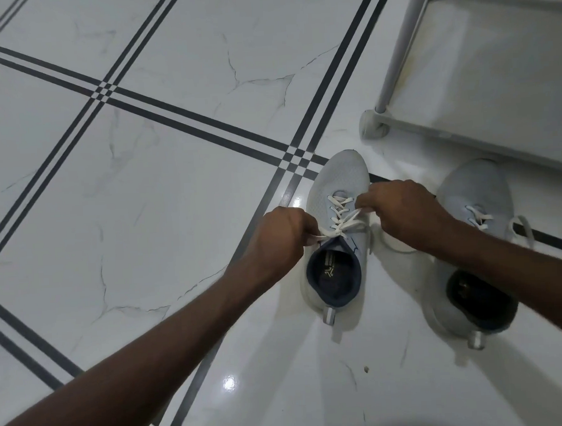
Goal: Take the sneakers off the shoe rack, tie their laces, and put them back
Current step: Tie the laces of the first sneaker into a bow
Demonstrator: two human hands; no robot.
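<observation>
Pulling the laces (340, 224) of the nine-o'clock sneaker (334, 239) taut, left hand (281, 237) and right hand (403, 211) each clamped an end, a bow likely next

— Where are the sneakers?
— Both pale grey, upright on the floor, toes pointing away. The left sneaker (334, 232) has its white laces (340, 224) pulled taut sideways (dark lining visible); the right sneaker (473, 235) has loose laces.
— And the rack?
— The white shoe rack (481, 81) stands just beyond.

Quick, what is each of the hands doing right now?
Left hand: closed, pinching one end of the white lace on the left sneaker.
Right hand: closed, pulling the other end.
</observation>
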